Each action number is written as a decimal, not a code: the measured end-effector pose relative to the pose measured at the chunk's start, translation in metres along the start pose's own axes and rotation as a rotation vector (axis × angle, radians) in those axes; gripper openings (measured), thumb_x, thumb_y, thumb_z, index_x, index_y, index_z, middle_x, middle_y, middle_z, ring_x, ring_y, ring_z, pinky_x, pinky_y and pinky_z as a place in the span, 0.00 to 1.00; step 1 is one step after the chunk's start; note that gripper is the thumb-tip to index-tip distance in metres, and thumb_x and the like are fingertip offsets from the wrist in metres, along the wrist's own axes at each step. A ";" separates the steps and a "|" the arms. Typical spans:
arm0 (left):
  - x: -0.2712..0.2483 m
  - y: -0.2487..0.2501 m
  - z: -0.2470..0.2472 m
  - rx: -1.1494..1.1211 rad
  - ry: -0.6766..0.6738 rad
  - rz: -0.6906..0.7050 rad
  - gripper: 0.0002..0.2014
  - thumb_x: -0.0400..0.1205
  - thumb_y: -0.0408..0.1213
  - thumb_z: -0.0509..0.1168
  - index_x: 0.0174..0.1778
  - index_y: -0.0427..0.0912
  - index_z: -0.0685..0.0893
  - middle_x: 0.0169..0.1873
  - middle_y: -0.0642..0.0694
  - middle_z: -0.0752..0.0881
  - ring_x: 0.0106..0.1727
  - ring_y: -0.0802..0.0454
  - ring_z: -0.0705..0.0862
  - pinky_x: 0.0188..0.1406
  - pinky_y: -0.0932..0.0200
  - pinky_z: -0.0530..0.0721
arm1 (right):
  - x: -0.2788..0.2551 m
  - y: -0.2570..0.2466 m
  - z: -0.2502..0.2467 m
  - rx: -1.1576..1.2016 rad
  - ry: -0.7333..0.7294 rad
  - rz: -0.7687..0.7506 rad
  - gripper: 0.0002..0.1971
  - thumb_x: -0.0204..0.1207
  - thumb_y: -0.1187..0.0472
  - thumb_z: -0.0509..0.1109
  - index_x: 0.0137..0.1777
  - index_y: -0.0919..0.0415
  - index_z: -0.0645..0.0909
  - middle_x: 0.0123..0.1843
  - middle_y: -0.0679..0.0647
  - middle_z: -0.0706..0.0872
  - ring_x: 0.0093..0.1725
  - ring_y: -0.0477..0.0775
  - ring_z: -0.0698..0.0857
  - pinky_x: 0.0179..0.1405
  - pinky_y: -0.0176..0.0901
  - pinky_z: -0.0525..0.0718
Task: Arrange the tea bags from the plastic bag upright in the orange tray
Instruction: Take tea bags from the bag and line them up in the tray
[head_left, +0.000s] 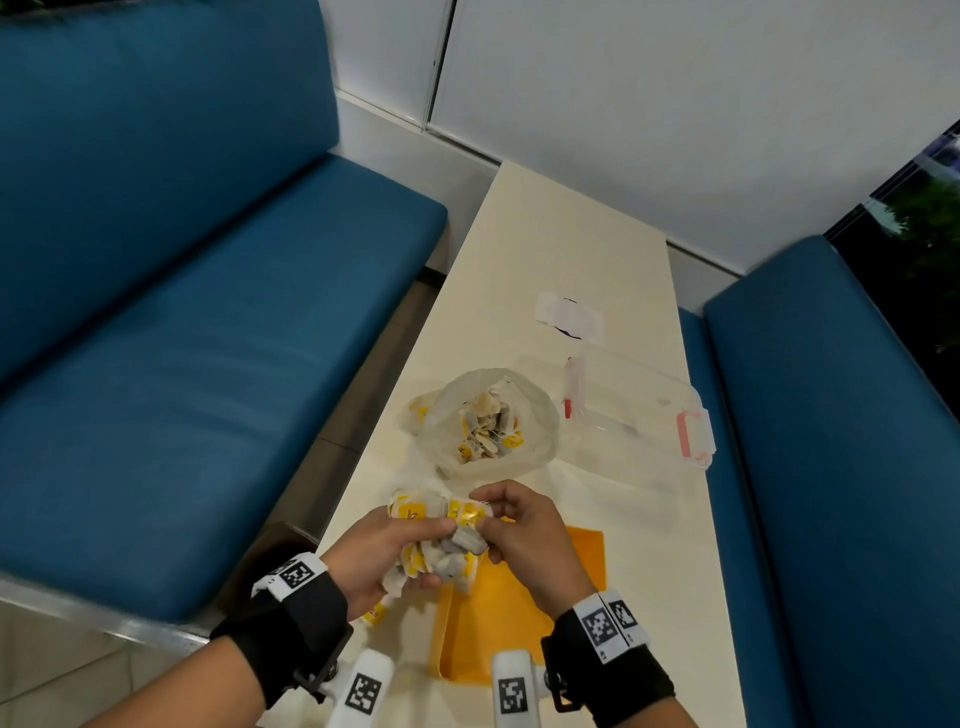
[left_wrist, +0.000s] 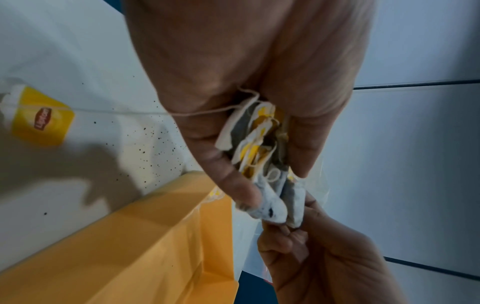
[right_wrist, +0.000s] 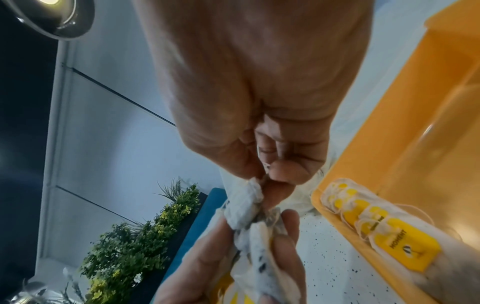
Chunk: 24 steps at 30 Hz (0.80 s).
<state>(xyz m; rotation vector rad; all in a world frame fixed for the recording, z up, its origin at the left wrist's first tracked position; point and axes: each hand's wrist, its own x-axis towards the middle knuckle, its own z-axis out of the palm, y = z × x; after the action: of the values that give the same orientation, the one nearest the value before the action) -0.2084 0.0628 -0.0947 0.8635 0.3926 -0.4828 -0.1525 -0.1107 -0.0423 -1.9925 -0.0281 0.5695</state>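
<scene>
1. Head view: L hand (head_left: 382, 551) is gripping a bunch of tea bags (head_left: 441, 540), fingers curled round it, above the tray's (head_left: 524, 623) far end.
2. R hand (head_left: 524, 535) is pinching one bag at the bunch's end w/ thumb & fingertips.
3. Tray is sitting at the table's (head_left: 561, 249) near edge; R wrist view is showing a few bags (right_wrist: 384, 232) lying in it, not upright.
4. Plastic bag (head_left: 485, 421) is lying open mid-table w/ more tea bags inside, just beyond the hands.
5. Clear box (head_left: 641, 413) is sitting by the table's right edge, beside the plastic bag.
6. One tag (left_wrist: 43, 118) is hanging on its string left of the tray.
</scene>
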 end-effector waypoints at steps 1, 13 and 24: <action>0.000 0.001 0.001 -0.006 0.019 0.003 0.19 0.75 0.35 0.78 0.57 0.26 0.89 0.54 0.24 0.89 0.45 0.38 0.90 0.33 0.55 0.87 | 0.000 0.001 0.000 0.006 0.001 0.006 0.12 0.76 0.72 0.69 0.52 0.55 0.87 0.42 0.54 0.85 0.31 0.45 0.82 0.31 0.42 0.81; 0.006 0.003 -0.017 -0.064 0.200 0.033 0.11 0.75 0.35 0.77 0.51 0.36 0.89 0.46 0.32 0.90 0.38 0.43 0.89 0.32 0.55 0.85 | 0.006 0.016 -0.021 -0.050 0.139 -0.023 0.03 0.71 0.66 0.80 0.40 0.63 0.88 0.34 0.52 0.88 0.34 0.44 0.82 0.35 0.35 0.80; 0.000 0.004 -0.020 -0.059 0.175 0.017 0.12 0.76 0.36 0.77 0.52 0.36 0.88 0.47 0.31 0.89 0.40 0.42 0.90 0.34 0.54 0.86 | -0.001 0.058 -0.025 -0.132 -0.014 0.150 0.05 0.74 0.72 0.73 0.40 0.63 0.81 0.30 0.61 0.89 0.31 0.53 0.87 0.24 0.38 0.74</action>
<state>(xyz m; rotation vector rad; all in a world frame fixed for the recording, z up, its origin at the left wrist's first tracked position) -0.2090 0.0806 -0.1044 0.8535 0.5573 -0.3792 -0.1565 -0.1595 -0.0819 -2.1308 0.0772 0.6930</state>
